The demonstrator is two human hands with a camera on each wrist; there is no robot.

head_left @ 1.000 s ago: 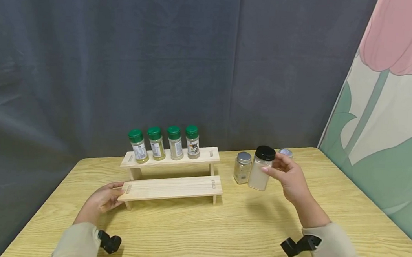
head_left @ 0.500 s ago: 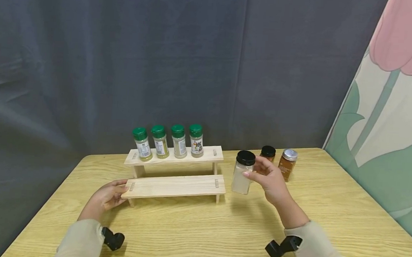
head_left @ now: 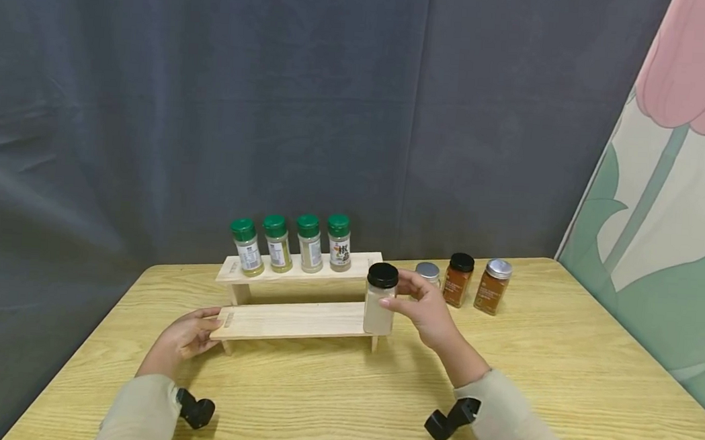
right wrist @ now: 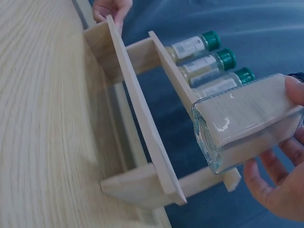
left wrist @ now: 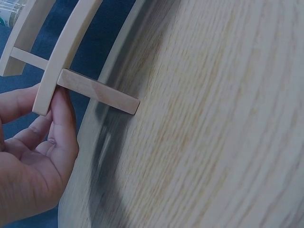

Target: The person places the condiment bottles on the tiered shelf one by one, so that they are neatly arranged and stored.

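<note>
My right hand (head_left: 428,310) grips a square glass jar (head_left: 379,310) of whitish powder with a black lid. In the head view the jar overlaps the right end of the lower shelf; the right wrist view shows its base raised off the board. On the left, my left hand (head_left: 186,334) pinches the end of that lower shelf (head_left: 298,319), thumb above and fingers beneath, as the left wrist view (left wrist: 35,156) also shows. The two-step wooden rack (head_left: 356,266) carries several green-capped spice bottles (head_left: 311,244) on its upper step.
Right of the rack stand a silver-lidded jar (head_left: 427,272), partly hidden by my right hand, a black-lidded jar of reddish-brown spice (head_left: 458,280) and a silver-lidded one (head_left: 493,287) like it. A dark curtain (head_left: 311,110) hangs behind the wooden table (head_left: 317,406).
My right hand has carried the white-powder jar leftward from among the other jars to the lower shelf's right end, uncovering the brown jars. The left hand keeps its hold on the shelf.
</note>
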